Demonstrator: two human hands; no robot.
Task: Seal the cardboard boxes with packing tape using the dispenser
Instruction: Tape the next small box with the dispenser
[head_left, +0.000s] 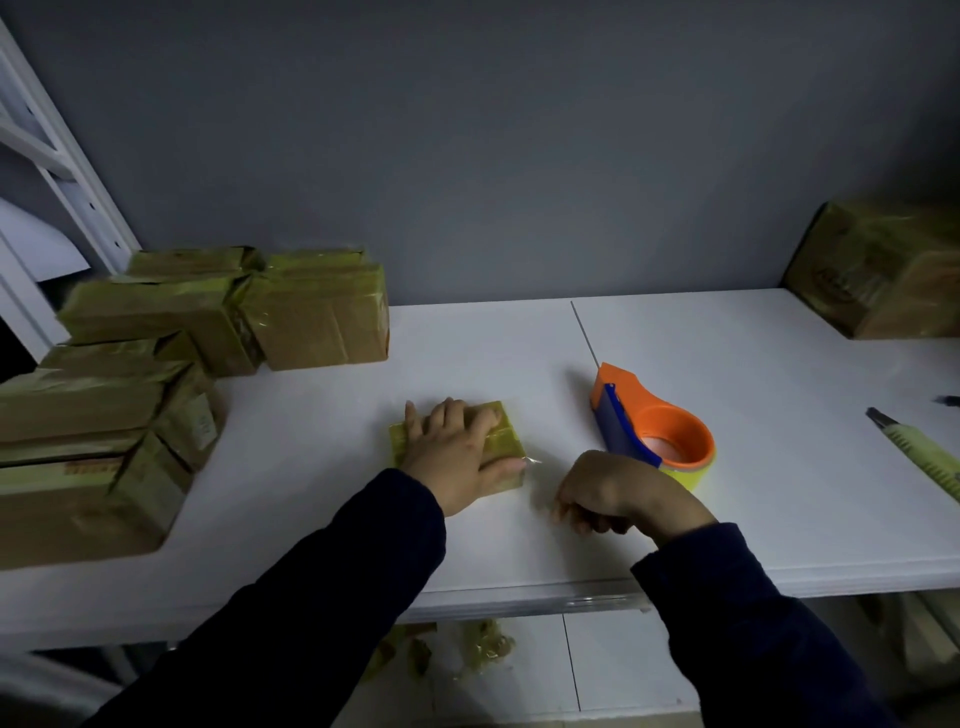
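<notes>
left hand (457, 452) presses flat on box (511, 441); right hand (608, 493) curled, grip unclear. loose tape tail (534, 460) mid-frame could wrinkle.

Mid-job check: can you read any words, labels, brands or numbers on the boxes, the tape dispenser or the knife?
Nothing is readable in this dim view.
Oval print on the large box at far right: too blurred.
Label on a stacked box, left: too small.
Orange strip on the lowest left box: blurred.
Marks on the utility knife: too small.
Tape dispenser: no text visible.
</notes>
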